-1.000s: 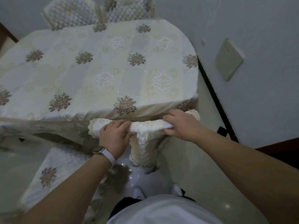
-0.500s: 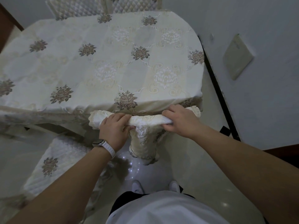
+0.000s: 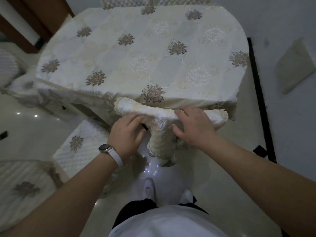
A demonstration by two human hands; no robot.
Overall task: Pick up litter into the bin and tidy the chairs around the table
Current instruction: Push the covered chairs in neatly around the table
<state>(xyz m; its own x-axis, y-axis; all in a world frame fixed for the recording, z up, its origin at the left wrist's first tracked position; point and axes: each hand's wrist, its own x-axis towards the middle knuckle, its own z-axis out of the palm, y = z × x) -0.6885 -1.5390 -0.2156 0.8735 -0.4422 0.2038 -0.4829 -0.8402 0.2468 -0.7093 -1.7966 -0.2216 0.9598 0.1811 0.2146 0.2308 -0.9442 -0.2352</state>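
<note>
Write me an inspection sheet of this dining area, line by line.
Surface: table covered by a floral cloth.
Job's things: chair with its covered back at the table's near edge; second chair to its left, seat showing. Litter, bin: nothing seen.
Clutter: nothing seen.
Hands: right hand rests on the chair's top, fingers spread; left hand at the top, grip unclear.
Cables: nothing seen.
Surroundings: glossy floor, wall panel, wooden door.
</note>
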